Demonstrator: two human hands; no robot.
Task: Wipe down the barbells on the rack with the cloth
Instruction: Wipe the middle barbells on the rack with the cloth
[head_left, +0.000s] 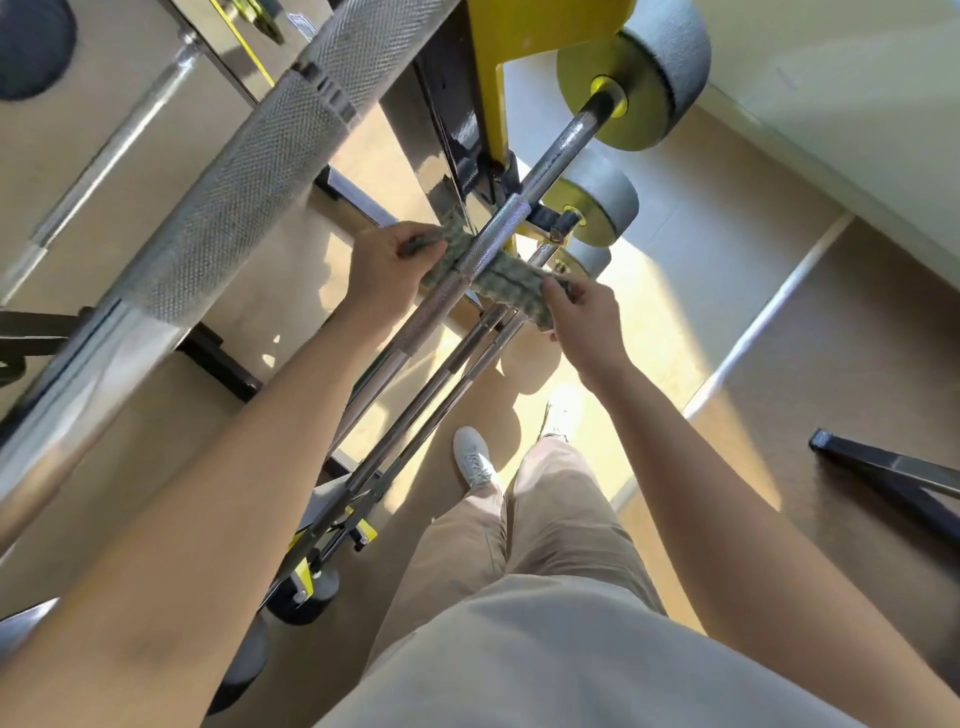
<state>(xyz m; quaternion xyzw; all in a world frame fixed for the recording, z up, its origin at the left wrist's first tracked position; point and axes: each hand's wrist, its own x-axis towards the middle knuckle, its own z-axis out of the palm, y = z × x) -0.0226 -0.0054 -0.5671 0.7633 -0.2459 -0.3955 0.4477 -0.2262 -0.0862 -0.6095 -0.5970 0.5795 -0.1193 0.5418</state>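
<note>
A grey-green cloth (506, 283) is looped under a chrome barbell (493, 236) that lies on the rack at mid-frame. My left hand (387, 265) grips the cloth's left end, left of the bar. My right hand (584, 317) pinches the cloth's right end, right of the bar. The cloth passes beneath the knurled part of the bar. Lower barbells (457, 364) run below it. A thick knurled barbell (249, 171) crosses close to the camera at upper left.
The black and yellow rack upright (488, 78) rises at the top centre. Grey and yellow weight plates (639, 78) sit on the bar ends at upper right. A black frame foot (883, 473) lies on the floor at right. My legs and white shoe (475, 457) are below.
</note>
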